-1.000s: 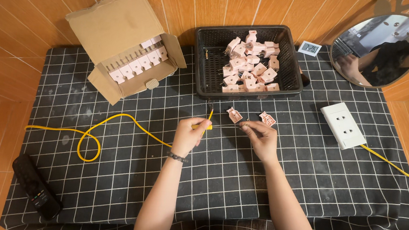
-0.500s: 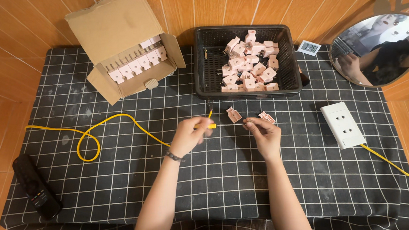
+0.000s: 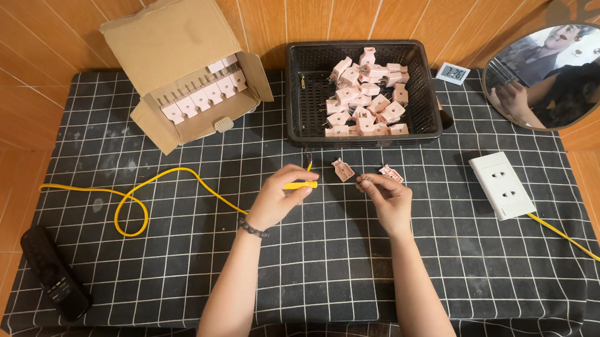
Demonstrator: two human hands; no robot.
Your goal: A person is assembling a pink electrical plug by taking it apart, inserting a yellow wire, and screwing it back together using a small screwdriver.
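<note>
Head view: we are pinching a yellow tool (image 3: 300, 185) in our left hand (image 3: 280, 197), its long axis lying three-to-nine. Our right hand (image 3: 385, 197) is pinching something too small to tell. A pink plug (image 3: 343, 169) is lying at eleven o'clock of it, nearer the right hand.

Cloth (image 3: 164, 265): black, white grid pattern. Cable (image 3: 171, 174): yellow. Basket (image 3: 307, 83) at 12 o'clock: black, holding pale pink plugs (image 3: 366, 99). Box (image 3: 167, 44) at 10 o'clock: plain brown cardboard. Socket (image 3: 502, 184) at 3 o'clock: white. Remote (image 3: 54, 281) at 8 o'clock: black. Wall (image 3: 27, 11): orange-brown planks.
</note>
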